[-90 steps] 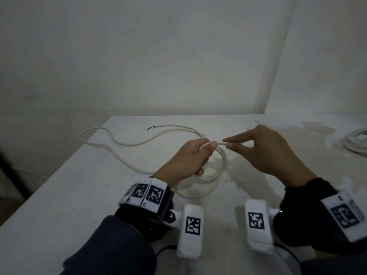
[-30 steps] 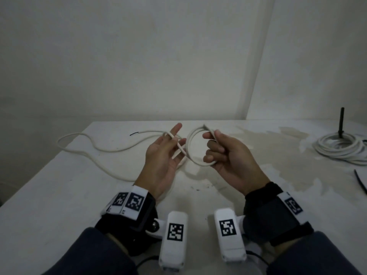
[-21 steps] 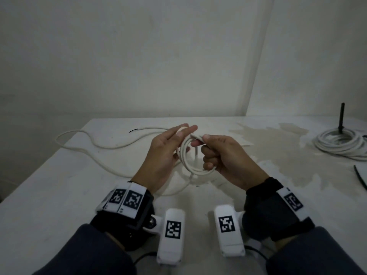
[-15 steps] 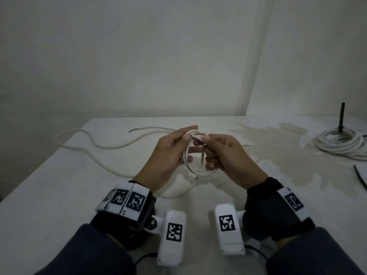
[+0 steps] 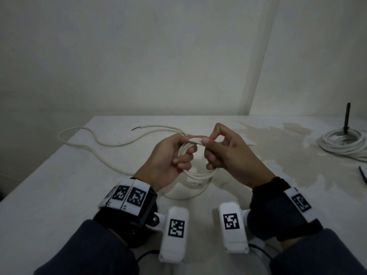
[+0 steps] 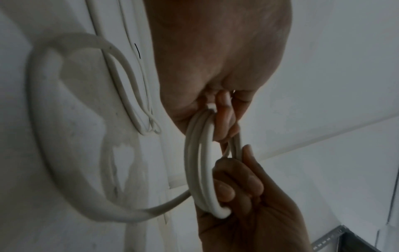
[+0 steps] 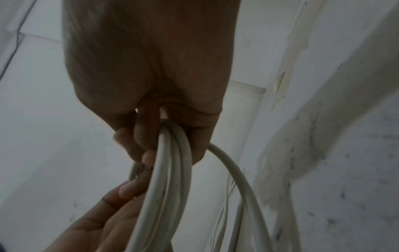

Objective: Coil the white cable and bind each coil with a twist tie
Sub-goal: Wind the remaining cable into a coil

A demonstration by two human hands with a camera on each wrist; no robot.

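Note:
A small coil of white cable (image 5: 195, 173) with a few loops hangs between both hands above the table. My left hand (image 5: 174, 155) curls its fingers round the coil's left side and top (image 6: 198, 170). My right hand (image 5: 220, 153) pinches the top strands with thumb and forefinger, and its lower fingers hook through the loops (image 7: 168, 170). The loose rest of the cable (image 5: 111, 143) trails from the coil's bottom across the table to the far left, ending in a dark bare tip (image 5: 136, 128). No twist tie shows in any view.
A second, larger white cable coil (image 5: 343, 144) lies at the right of the table around an upright black rod (image 5: 347, 118). A dark thin object (image 5: 363, 174) pokes in at the right edge. The white table (image 5: 59, 195) drops off at the left.
The hands drew together from holding one open loop apart. The loops are now gathered into a tighter coil, and the right thumb and forefinger have shifted to pinch its top.

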